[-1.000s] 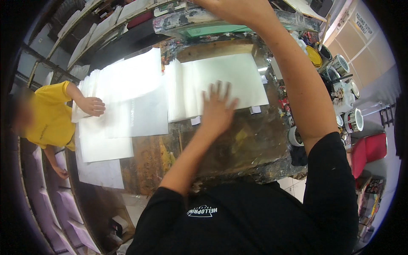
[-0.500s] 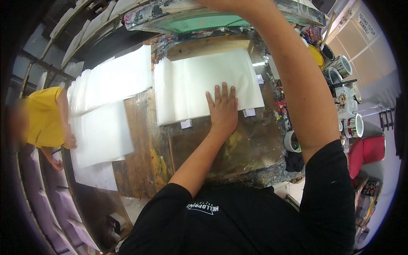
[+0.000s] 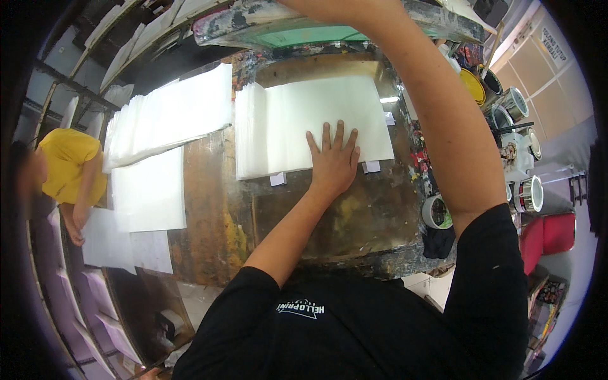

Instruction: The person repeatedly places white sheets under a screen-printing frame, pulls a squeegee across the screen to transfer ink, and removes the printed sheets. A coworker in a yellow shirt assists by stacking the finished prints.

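My left hand [image 3: 335,163] lies flat with fingers spread on a stack of white translucent sheets [image 3: 329,114]. Along the stack's left side, the sheet edges are fanned into a thick ridge. Small white paper tabs [image 3: 277,179] stick out at the stack's near and right sides. My right arm reaches up and forward across the table's right part. Only part of my right hand [image 3: 342,7] shows at the top edge; its fingers are cut off. It is beside a paint-stained screen frame [image 3: 221,28] with green mesh [image 3: 310,35], raised behind the stack.
More white sheets [image 3: 174,117] lie fanned at the left, with loose sheets [image 3: 149,193] nearer. A person in a yellow shirt [image 3: 73,164] stands there, a hand [image 3: 76,234] by the sheets. Paint cans [image 3: 513,104], a tape roll [image 3: 437,212] and a red chair [image 3: 551,234] are at right.
The other person's hands have moved down and nearer, and a loose sheet at the left now lies lower. My left hand stays on the stack, its fingers slightly more spread.
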Demonstrator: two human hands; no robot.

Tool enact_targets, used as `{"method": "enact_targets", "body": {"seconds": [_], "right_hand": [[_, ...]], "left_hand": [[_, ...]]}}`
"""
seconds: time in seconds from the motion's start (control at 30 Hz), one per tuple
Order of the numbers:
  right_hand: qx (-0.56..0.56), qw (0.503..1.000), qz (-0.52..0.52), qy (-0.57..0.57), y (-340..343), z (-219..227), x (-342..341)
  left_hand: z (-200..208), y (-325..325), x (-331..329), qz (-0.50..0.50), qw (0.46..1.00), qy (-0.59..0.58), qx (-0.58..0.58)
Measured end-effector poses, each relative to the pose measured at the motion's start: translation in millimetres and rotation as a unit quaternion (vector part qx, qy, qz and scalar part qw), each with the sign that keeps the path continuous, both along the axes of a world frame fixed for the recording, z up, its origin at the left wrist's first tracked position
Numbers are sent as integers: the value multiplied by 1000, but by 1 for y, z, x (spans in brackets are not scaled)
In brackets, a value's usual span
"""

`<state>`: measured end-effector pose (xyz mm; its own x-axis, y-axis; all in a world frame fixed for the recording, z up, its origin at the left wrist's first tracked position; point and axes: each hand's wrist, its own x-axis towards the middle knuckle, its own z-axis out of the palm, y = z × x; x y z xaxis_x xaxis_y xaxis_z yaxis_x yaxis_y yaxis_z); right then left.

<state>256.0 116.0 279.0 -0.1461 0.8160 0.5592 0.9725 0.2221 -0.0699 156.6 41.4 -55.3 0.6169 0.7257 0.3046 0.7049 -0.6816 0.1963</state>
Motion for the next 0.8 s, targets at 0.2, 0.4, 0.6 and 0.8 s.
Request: {"method": "enact_targets", "body": {"seconds": [0.2, 0.4, 0.6, 0.8], "right_hand": [[-85, 995, -50, 6, -10, 14, -8], [-80, 994, -79, 11, -5, 10, -15], [-34, 995, -89, 16, -7, 3, -10], [17, 1000, 10, 14, -35, -62, -13]], "left_hand": [[2, -6, 2, -13, 1000, -12, -17], [4, -10, -7, -9, 999, -34, -28], [41, -8, -17, 20, 993, -103, 52], [154, 23, -107, -23, 700, -654, -286]]}}
